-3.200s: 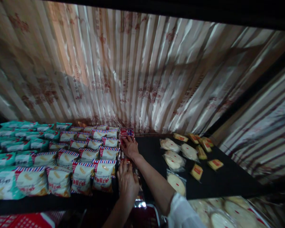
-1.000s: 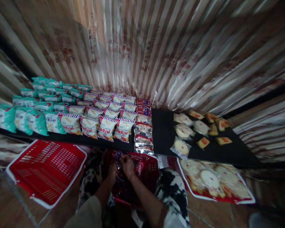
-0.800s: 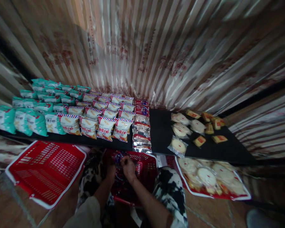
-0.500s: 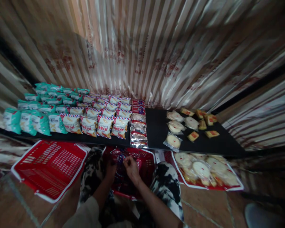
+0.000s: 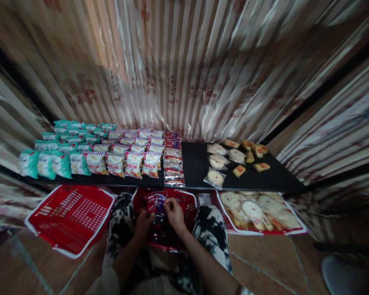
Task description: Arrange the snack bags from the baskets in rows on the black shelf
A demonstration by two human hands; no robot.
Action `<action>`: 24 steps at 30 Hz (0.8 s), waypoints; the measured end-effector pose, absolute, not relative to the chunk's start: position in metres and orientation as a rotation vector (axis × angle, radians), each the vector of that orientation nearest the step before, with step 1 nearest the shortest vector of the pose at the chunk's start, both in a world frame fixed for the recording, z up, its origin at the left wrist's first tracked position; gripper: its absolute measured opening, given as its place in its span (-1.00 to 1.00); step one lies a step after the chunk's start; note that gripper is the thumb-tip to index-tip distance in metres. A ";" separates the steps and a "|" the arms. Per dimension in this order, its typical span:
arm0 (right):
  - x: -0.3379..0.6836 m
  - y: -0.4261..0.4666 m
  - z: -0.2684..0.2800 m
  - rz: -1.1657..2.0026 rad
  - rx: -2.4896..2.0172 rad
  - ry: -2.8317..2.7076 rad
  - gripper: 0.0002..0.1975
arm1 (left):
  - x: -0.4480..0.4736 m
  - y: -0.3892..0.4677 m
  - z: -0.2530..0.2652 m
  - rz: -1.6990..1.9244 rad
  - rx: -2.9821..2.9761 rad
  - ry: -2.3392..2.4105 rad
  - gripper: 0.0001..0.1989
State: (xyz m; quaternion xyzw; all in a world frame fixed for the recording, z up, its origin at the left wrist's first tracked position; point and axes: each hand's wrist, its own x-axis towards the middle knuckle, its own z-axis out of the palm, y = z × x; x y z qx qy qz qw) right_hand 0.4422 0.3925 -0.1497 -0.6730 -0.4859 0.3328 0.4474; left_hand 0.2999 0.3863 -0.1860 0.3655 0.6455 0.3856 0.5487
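Above the red basket (image 5: 189,200) between my knees, a red and blue snack packet (image 5: 156,200) is held up with its printed front showing. My right hand (image 5: 174,214) pinches the packet's right edge between thumb and fingers. At its lower left corner, my left hand (image 5: 143,223) is closed on it. More dark, shiny packets (image 5: 156,237) lie deeper in the basket, too dim to make out singly. On the black shelf (image 5: 195,164) just ahead, a column of similar red and silver packets (image 5: 173,164) runs from back to front.
Left on the shelf stand rows of teal bags (image 5: 61,164) and white shrimp-snack bags (image 5: 133,164). To the right lie round wrapped cakes (image 5: 215,178) and small yellow packets (image 5: 262,166). A red basket (image 5: 76,217) sits at left; another basket (image 5: 230,227) at right holds round cakes.
The red and blue packet has come up out of the basket into clearer view, between both hands. My view has shifted slightly, so the shelf appears a little further left.
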 end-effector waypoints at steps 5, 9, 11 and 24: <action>0.445 0.388 -0.138 0.802 -1.605 -1.201 -0.86 | 0.300 0.377 -0.173 0.971 0.898 1.415 -0.70; 0.447 0.385 -0.131 0.765 -1.568 -1.169 -0.85 | 0.306 0.374 -0.154 0.974 0.838 1.315 -0.63; 0.449 0.385 -0.127 0.769 -1.547 -1.139 -0.84 | 0.310 0.373 -0.142 0.977 0.810 1.271 -0.59; 0.479 0.389 -0.101 0.922 -1.253 -0.783 -0.52 | 0.332 0.387 -0.089 1.015 0.926 1.100 -0.57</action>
